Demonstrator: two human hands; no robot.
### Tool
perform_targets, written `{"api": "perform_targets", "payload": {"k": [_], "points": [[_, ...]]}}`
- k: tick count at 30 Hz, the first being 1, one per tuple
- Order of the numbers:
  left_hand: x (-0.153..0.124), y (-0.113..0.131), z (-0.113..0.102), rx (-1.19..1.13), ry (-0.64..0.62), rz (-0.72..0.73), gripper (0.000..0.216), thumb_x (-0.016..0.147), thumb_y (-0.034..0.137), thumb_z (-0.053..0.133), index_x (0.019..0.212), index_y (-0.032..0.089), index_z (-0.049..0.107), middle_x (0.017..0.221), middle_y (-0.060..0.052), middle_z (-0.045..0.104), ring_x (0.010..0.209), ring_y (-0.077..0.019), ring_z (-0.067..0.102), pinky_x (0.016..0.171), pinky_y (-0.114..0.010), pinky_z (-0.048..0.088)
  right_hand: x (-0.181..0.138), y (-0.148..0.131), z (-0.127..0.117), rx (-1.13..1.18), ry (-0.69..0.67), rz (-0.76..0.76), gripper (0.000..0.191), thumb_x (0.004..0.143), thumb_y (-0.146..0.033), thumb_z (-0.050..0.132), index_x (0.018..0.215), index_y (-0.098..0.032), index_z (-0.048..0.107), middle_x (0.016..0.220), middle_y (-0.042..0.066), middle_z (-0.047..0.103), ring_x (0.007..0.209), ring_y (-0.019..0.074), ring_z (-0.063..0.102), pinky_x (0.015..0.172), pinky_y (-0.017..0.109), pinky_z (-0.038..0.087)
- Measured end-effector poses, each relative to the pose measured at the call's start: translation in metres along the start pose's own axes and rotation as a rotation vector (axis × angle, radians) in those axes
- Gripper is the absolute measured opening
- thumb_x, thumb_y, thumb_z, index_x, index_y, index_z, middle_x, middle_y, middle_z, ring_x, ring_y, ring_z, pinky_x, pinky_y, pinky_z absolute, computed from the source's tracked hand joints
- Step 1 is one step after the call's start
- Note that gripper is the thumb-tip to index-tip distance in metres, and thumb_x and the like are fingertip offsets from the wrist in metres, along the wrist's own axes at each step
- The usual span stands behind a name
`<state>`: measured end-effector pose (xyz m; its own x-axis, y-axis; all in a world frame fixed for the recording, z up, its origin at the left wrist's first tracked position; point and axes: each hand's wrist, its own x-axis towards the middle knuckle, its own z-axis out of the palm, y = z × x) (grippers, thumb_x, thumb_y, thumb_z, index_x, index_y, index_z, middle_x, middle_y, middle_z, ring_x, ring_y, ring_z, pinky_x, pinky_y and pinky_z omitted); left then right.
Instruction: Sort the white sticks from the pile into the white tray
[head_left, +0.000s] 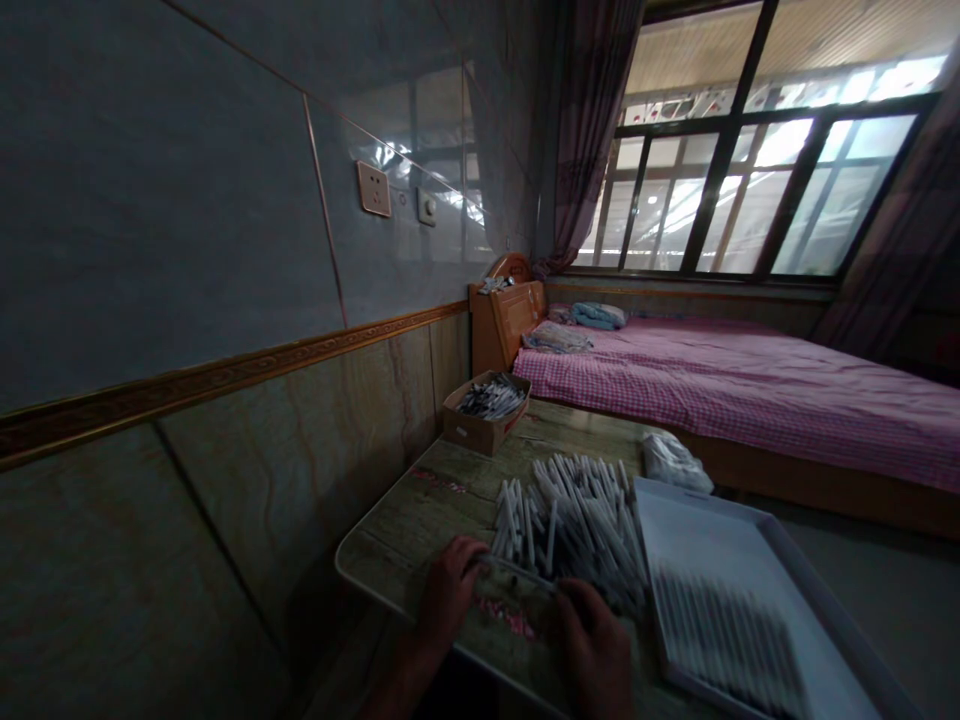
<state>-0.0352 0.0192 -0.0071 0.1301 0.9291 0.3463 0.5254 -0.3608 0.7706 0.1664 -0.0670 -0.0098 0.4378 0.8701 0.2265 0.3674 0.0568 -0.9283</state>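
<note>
My left hand (448,590) and my right hand (592,640) rest low on a small table (397,530) by the wall. Between them they hold one thin pen-like stick (517,573), each hand's fingers closed on one end. Just beyond lies a loose heap of white sticks (570,525). To the right stands a white tray (720,560) with a row of the same sticks (720,630) laid side by side. The room is dim and the fingers are partly in shadow.
A cardboard box (484,410) of dark sticks stands at the table's far corner. A white plastic bag (675,462) lies by the tray. A bed with a pink checked cover (735,385) fills the back right under a window. The tiled wall runs along the left.
</note>
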Motion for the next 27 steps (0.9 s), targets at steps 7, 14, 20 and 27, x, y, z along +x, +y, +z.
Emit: {"api": "perform_targets", "payload": {"k": [7,14,20,27], "points": [[-0.001,-0.011,0.005,0.032,-0.047,0.114,0.025,0.076,0.004,0.060,0.086,0.024,0.073,0.090,-0.004,0.075,0.089,-0.0207,0.071,0.083,-0.031,0.055,0.000,-0.001,0.000,-0.034,-0.028,-0.014,0.032,0.078,-0.049,0.058,0.089,-0.025,0.076,0.086,0.004,0.077,0.080,0.0230,0.072,0.072,0.030,0.055],[-0.001,-0.021,-0.014,0.122,-0.172,0.247,0.024,0.084,0.011,0.056,0.094,0.025,0.073,0.092,-0.004,0.076,0.089,-0.0190,0.071,0.082,-0.029,0.056,0.000,0.001,0.004,-0.062,-0.119,-0.042,0.036,0.078,-0.050,0.056,0.091,-0.025,0.078,0.093,0.007,0.078,0.087,0.0245,0.072,0.081,0.034,0.054],[-0.004,-0.027,-0.021,0.174,-0.204,0.373,0.033,0.083,0.004,0.054,0.101,0.025,0.071,0.098,-0.005,0.076,0.094,-0.0199,0.070,0.087,-0.031,0.056,-0.001,-0.004,0.002,-0.075,-0.179,-0.004,0.035,0.077,-0.051,0.055,0.085,-0.026,0.078,0.087,0.007,0.078,0.081,0.0255,0.072,0.075,0.034,0.053],[-0.006,-0.035,-0.021,0.233,-0.179,0.531,0.048,0.079,-0.001,0.040,0.109,0.022,0.070,0.101,-0.008,0.076,0.098,-0.0203,0.070,0.089,-0.033,0.057,0.002,-0.012,-0.001,-0.004,-0.237,0.028,0.033,0.082,-0.046,0.049,0.076,-0.023,0.074,0.059,0.000,0.069,0.056,0.0190,0.063,0.052,0.026,0.044]]}}
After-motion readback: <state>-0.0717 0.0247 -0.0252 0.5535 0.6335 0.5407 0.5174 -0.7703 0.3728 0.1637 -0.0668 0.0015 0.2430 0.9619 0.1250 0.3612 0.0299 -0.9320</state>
